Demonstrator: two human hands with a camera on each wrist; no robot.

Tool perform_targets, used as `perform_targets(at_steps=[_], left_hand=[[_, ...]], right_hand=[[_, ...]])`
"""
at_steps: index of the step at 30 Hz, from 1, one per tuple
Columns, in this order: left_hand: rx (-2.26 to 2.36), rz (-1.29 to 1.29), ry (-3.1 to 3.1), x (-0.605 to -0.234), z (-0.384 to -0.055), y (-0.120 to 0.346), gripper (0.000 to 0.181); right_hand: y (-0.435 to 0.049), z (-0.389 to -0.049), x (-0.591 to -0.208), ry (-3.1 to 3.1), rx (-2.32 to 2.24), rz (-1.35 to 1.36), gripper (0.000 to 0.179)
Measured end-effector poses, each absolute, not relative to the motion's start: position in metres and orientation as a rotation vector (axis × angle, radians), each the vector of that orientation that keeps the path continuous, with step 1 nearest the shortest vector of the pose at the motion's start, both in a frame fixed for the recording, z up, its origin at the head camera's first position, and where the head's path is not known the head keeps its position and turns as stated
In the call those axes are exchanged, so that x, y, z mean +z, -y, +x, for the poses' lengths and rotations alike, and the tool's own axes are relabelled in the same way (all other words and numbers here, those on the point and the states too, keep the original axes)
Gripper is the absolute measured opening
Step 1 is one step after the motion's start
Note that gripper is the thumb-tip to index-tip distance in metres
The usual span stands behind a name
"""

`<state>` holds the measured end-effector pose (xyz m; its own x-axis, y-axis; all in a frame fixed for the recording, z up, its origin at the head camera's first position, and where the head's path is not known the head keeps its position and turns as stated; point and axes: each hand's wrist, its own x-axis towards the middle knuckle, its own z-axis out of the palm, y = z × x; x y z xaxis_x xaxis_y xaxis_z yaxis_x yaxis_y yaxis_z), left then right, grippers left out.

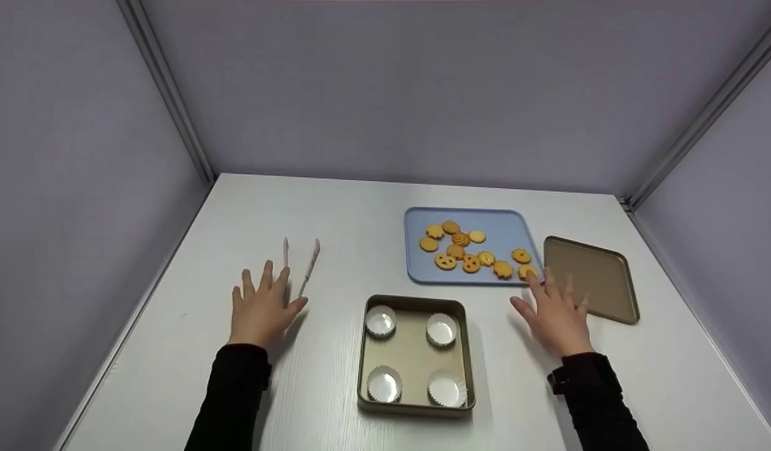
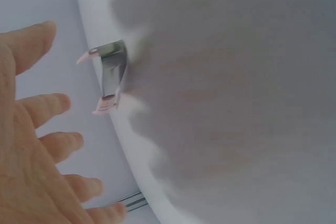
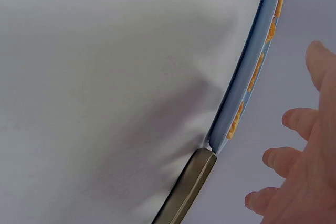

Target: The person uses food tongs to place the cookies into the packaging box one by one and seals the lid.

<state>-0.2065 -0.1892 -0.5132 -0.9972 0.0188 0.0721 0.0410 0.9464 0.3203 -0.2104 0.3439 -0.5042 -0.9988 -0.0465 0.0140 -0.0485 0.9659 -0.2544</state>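
Landmark: gold rectangular tin [image 1: 412,351]. Tongs [image 2: 112,74] lie left of and beyond tin, long axis running away from the person, arms splayed at far end. Left hand [image 1: 260,311], left of tin, is the nearer; right hand [image 1: 555,318] is right of tin, near blue biscuit tray [image 1: 504,235]. Both: fingers spread, holding nothing.

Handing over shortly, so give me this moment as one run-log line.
left hand: open, empty, near tongs; right hand: open, empty, near blue tray; cookies: on blue tray; four baking cups: in brown tin
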Motion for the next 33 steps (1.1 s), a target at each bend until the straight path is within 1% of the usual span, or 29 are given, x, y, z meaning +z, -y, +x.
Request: perform_targets(at_steps=[10,13,17,19,23,29,33], left_hand=[[-0.583,0.117,3.055,-0.528,-0.218,0.180,0.088],[-0.525,0.115,3.048,-0.528,-0.221,0.177,0.084],[-0.461,0.084,3.013,-0.525,-0.223,0.175,0.068],[-0.478,0.073,2.990,-0.522,-0.224,0.175,0.064],[-0.542,0.070,2.974,-0.516,-0.225,0.177,0.064],[-0.615,0.080,2.962,-0.509,-0.223,0.182,0.059],[-0.656,0.061,2.895,-0.499,-0.221,0.181,0.063]], right_hand=[[-0.339,-0.212,-0.505,3.094,0.439,0.097,0.080],[-0.337,-0.210,-0.505,3.098,0.458,0.111,0.079],[-0.333,-0.208,-0.504,3.103,0.477,0.135,0.078],[-0.332,-0.208,-0.504,3.099,0.477,0.147,0.078],[-0.330,-0.207,-0.504,3.082,0.469,0.167,0.077],[-0.327,-0.207,-0.505,3.060,0.447,0.197,0.076],[-0.327,-0.207,-0.504,3.069,0.431,0.196,0.075]])
